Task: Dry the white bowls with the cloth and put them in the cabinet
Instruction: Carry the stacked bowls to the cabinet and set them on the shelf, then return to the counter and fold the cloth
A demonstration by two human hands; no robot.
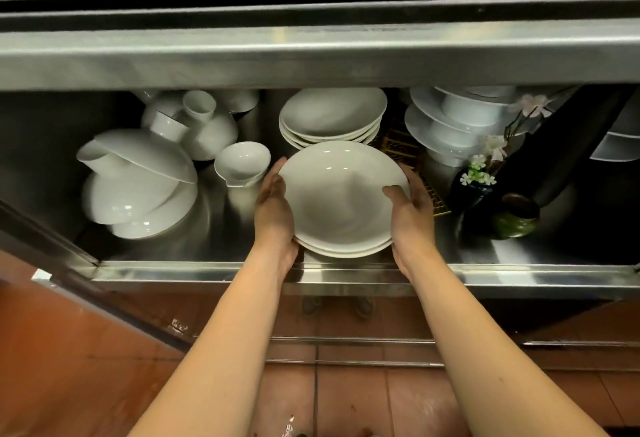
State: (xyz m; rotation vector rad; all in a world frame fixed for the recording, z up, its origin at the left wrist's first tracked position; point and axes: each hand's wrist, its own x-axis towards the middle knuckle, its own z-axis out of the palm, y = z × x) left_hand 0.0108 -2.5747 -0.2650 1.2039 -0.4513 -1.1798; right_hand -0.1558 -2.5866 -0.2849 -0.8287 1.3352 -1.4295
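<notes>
I have a small stack of white bowls clasped between both hands: my left hand cups the left rim, my right hand the right rim, thumb over the edge. The bowls face mouth up, tilted slightly toward me, just above the cabinet shelf, in front of another stack.

Small stack of white bowls gripped at both sides, left hand and right hand, just inside the steel cabinet. Behind, another bowl stack; upturned bowls to the left. Small flower vase at right.
</notes>
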